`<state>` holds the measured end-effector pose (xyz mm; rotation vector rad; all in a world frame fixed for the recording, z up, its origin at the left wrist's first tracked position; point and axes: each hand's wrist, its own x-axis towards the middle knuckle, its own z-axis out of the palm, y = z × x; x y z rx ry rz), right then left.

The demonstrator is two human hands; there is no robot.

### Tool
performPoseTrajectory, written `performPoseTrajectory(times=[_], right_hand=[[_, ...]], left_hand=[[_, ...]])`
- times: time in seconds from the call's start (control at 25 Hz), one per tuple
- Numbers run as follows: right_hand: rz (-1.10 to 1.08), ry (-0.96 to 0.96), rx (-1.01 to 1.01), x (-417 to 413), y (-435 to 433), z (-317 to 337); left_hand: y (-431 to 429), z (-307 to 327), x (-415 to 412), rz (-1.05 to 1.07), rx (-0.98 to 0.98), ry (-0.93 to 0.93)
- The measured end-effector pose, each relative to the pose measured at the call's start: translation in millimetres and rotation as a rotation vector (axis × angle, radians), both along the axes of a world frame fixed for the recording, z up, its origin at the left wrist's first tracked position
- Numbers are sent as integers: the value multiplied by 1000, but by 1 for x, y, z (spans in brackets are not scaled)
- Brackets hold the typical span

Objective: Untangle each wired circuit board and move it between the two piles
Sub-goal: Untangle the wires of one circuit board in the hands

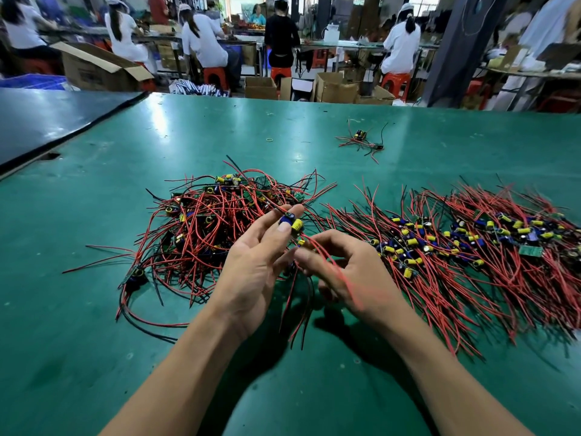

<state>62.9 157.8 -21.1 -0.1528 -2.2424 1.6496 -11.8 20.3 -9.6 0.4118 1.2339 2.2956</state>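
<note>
My left hand (254,269) pinches a small circuit board (290,222) with a blue and a yellow capacitor between thumb and fingertips, above the table. Its red and black wires hang down between my hands. My right hand (349,272) has its fingers curled round the board's red wires (327,259), which look blurred. A tangled pile of wired boards (213,225) lies on the left behind my left hand. On the right spreads a combed-out pile of boards (471,247), their wires running roughly parallel.
Everything sits on a green table (94,325). A couple of stray wired boards (361,141) and a rubber band (269,140) lie farther back. A dark table (47,121) adjoins at the left. Seated workers, red stools and cardboard boxes fill the background.
</note>
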Motion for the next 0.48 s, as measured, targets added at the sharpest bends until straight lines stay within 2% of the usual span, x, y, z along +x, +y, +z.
performPoseTrajectory(times=[0.16, 0.28, 0.36, 0.48], right_hand=[[2, 113, -445, -1, 0, 13], [117, 12, -797, 4, 8, 20], [212, -100, -863, 9, 11, 22], [270, -226, -772, 11, 12, 22]], left_hand=[[0, -3, 2, -58, 42, -1], [1, -3, 2, -148, 55, -64], [1, 1, 5, -245, -32, -119], [0, 3, 8, -387, -132, -134]])
